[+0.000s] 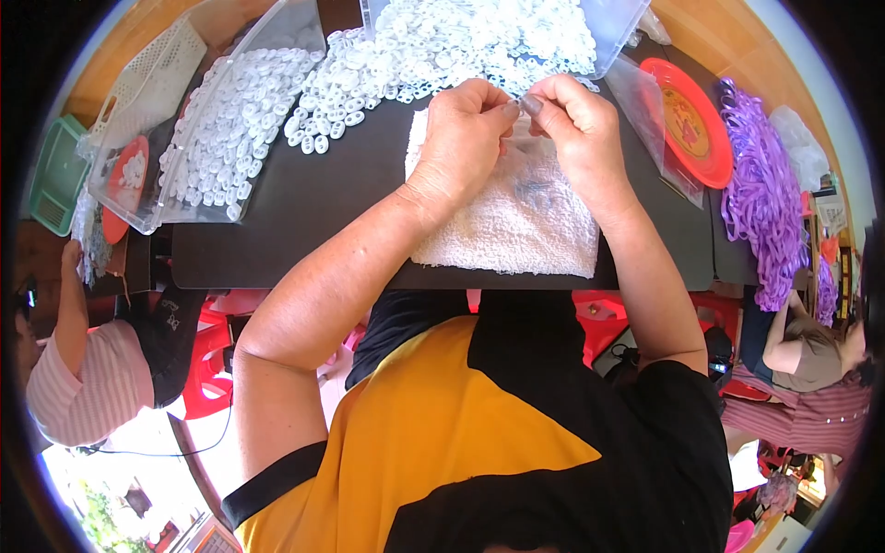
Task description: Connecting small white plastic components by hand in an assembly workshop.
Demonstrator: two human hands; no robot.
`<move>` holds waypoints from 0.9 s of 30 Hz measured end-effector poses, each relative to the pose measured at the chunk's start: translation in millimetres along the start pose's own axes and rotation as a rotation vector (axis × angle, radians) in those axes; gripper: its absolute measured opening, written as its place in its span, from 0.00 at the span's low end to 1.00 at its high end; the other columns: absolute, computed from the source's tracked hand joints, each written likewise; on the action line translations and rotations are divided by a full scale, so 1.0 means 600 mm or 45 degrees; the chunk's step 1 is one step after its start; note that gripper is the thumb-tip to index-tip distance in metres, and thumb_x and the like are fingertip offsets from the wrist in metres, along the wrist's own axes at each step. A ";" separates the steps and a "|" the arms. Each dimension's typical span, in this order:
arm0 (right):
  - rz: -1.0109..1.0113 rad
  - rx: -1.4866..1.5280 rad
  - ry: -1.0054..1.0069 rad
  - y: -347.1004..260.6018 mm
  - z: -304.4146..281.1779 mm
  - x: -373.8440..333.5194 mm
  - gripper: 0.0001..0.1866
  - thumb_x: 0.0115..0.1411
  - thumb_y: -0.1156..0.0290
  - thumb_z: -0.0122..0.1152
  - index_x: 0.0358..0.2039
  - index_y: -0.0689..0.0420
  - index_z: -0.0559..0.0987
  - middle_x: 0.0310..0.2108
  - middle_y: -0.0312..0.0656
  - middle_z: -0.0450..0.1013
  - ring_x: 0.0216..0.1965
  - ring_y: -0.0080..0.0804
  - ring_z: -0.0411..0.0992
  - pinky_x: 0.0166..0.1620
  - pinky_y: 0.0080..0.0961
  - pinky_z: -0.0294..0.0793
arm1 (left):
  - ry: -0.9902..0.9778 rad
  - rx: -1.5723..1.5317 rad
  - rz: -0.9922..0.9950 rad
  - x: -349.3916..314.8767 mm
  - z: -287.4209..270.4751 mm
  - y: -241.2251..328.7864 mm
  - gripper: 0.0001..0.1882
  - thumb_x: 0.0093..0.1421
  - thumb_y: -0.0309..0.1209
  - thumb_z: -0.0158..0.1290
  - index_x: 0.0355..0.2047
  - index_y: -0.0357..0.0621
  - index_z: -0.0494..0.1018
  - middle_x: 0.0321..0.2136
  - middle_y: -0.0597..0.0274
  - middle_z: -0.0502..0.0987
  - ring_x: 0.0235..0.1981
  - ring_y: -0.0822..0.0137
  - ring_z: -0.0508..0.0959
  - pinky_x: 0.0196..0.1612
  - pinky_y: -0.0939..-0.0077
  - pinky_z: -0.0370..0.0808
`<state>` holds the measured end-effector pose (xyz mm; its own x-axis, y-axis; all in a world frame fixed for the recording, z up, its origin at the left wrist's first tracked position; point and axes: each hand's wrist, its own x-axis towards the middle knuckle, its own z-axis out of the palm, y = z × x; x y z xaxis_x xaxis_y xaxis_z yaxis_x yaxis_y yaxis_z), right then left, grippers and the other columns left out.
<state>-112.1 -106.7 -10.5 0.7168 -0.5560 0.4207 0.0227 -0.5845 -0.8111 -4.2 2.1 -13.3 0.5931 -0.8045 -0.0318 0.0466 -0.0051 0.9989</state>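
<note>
We're seeing a dark bench running right across, bending a bit at the edges thanks to the fisheye, with a white towel lying flat at the near side. Behind it a heap of whitish oval pieces is spilling out of a clear tub, and more are filling a clear bin on the left. A red plate is sitting over on the right, just beside a bundle of purple ribbon. Past the bench ends, red stools are showing, and a person in a striped top is working at the left, with another in a brown top at the right. Both of those are getting squashed by the rim, and the back of the tub is getting cut off up top. The left hand and right hand are meeting over the towel's far part, and each grip is looking pinched together, thumb to finger. We're not managing to tell what they're clamping, since the fingers are covering that spot, so its long axis is staying a mystery to us. The loose ovals nearby are pointing every which way, while the towel's near edge is running roughly along the bench's.
</note>
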 end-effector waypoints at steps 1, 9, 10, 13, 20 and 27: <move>0.009 0.017 0.009 0.003 0.004 -0.001 0.05 0.56 0.80 0.54 0.33 0.64 0.77 0.23 0.42 0.75 0.25 0.25 0.72 0.31 0.22 0.71 | 0.006 0.008 0.002 0.001 0.000 -0.001 0.06 0.59 0.26 0.53 0.29 0.34 0.73 0.18 0.65 0.72 0.18 0.77 0.69 0.22 0.80 0.68; 0.093 0.087 0.033 0.000 0.018 -0.007 0.05 0.56 0.80 0.54 0.32 0.63 0.77 0.20 0.37 0.74 0.23 0.20 0.70 0.28 0.20 0.70 | 0.085 -0.019 -0.036 -0.001 0.005 0.000 0.07 0.60 0.27 0.55 0.28 0.36 0.73 0.18 0.69 0.70 0.17 0.78 0.66 0.20 0.83 0.63; 0.099 0.101 0.056 0.003 0.018 -0.005 0.04 0.57 0.78 0.55 0.32 0.63 0.78 0.20 0.37 0.73 0.23 0.19 0.69 0.28 0.19 0.69 | 0.084 -0.049 -0.051 0.001 0.004 0.002 0.07 0.60 0.27 0.55 0.28 0.36 0.73 0.18 0.69 0.70 0.17 0.78 0.66 0.20 0.83 0.63; 0.179 0.150 0.109 -0.004 0.014 0.008 0.07 0.60 0.73 0.59 0.31 0.64 0.78 0.19 0.36 0.72 0.23 0.16 0.66 0.28 0.18 0.67 | 0.089 -0.075 -0.036 0.004 0.004 -0.004 0.07 0.60 0.28 0.55 0.29 0.36 0.73 0.18 0.69 0.71 0.18 0.78 0.67 0.20 0.82 0.63; -0.146 -0.583 -0.063 0.030 0.008 0.124 0.09 0.54 0.66 0.60 0.35 0.54 0.80 0.30 0.44 0.78 0.32 0.46 0.76 0.35 0.37 0.73 | 0.071 -0.111 0.032 0.012 0.004 -0.022 0.06 0.59 0.28 0.55 0.29 0.37 0.73 0.19 0.68 0.71 0.17 0.78 0.67 0.20 0.81 0.64; -0.265 -1.170 -0.205 0.066 0.056 0.173 0.13 0.53 0.60 0.61 0.38 0.48 0.79 0.35 0.41 0.76 0.36 0.46 0.75 0.38 0.41 0.71 | 0.019 -0.159 -0.059 0.009 -0.001 -0.006 0.05 0.59 0.27 0.54 0.30 0.37 0.73 0.19 0.68 0.71 0.16 0.77 0.67 0.19 0.81 0.64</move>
<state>-13.4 -167.4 -12.6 0.8488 -0.3407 0.4043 -0.3466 -0.9360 -0.0612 -0.8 -1.6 -17.0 0.5997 -0.7963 -0.0789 0.1733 0.0330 0.9843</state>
